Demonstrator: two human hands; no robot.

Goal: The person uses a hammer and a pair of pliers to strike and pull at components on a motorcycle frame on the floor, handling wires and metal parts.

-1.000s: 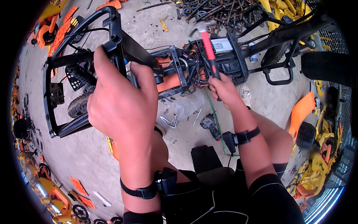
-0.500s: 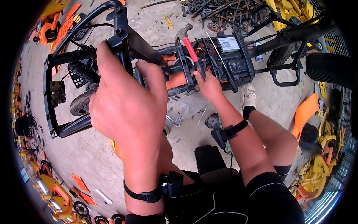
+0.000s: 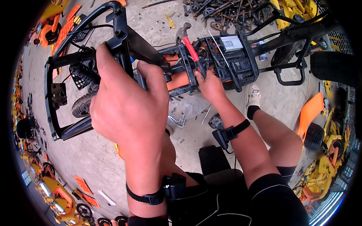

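Note:
My left hand [image 3: 130, 103] is closed around a black tubular metal part of a vehicle frame [image 3: 120, 34], at the left. Its fingertips are hidden behind the bar. In my right hand [image 3: 211, 88] is a claw hammer [image 3: 191, 49], gripped by its red and black handle with the head pointing up and away. The hammer hangs over the frame's middle bay, where cables and orange panels [image 3: 178, 80] show. Just right of it, a long screwdriver [image 3: 236, 81] with a black handle lies slantwise across the bay, beside a silver box [image 3: 230, 43].
Rusty bolts and rods [image 3: 226, 15] are heaped at the far side. Yellow and orange parts line both edges, with an orange panel [image 3: 311, 113] at right. A clear plastic bag [image 3: 194, 105] lies below the frame. My shoe [image 3: 252, 98] stands close to it.
The hammer has tipped slightly up and left in my right hand. My left hand keeps its hold on the frame, and the screwdriver lies as before.

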